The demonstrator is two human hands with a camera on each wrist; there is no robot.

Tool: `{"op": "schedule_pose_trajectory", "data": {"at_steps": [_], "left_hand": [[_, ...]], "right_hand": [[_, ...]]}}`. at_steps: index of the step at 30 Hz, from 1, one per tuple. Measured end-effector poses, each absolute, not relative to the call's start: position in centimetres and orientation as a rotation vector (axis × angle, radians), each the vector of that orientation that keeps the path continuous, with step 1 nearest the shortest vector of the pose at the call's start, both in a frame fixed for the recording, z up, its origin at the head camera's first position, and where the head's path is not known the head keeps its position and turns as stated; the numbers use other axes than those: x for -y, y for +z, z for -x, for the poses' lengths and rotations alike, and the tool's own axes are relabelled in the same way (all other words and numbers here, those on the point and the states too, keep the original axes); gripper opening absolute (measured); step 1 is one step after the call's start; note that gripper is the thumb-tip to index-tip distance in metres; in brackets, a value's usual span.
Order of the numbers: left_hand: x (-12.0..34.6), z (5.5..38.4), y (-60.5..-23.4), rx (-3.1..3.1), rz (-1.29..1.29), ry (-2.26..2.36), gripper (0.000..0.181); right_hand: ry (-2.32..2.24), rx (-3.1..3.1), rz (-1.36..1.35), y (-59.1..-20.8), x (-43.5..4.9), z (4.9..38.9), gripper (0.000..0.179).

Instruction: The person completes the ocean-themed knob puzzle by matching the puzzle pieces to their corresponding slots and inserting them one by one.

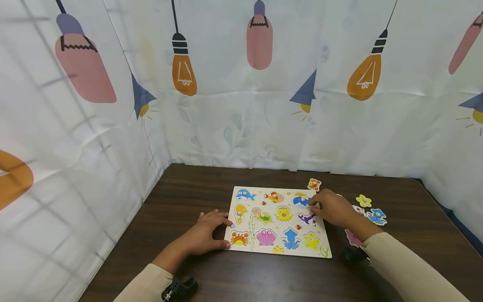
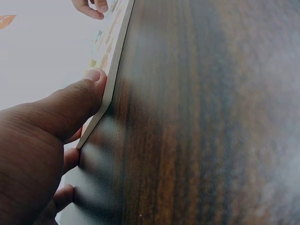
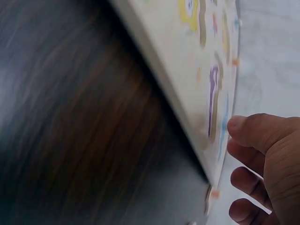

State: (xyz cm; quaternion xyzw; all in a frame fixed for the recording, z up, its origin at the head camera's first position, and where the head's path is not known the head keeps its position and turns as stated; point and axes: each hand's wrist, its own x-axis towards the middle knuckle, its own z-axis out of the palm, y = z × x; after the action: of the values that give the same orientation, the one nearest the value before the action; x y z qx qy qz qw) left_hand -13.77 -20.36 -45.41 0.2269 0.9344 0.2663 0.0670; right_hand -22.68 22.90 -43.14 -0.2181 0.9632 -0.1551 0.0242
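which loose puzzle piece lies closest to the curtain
The small orange white-edged piece by the far right corner of the pale rectangular board; no other visible loose piece lies so far back.

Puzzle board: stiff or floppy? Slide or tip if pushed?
Probably stiff: the puzzle board lies flat, its long edge running straight in the left wrist view. Likely to slide rather than tip, being broad and low on the table.
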Motion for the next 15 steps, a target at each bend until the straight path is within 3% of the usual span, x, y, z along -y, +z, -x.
{"op": "schedule_pose_trajectory", "data": {"at_steps": [15], "left_hand": [[20.4, 13.8, -45.5, -2.815, -0.686, 0.803, 0.056]], "right_hand": [[-0.505, -3.058, 0.637, -43.7, -27.2, 23.5, 0.016]]}}
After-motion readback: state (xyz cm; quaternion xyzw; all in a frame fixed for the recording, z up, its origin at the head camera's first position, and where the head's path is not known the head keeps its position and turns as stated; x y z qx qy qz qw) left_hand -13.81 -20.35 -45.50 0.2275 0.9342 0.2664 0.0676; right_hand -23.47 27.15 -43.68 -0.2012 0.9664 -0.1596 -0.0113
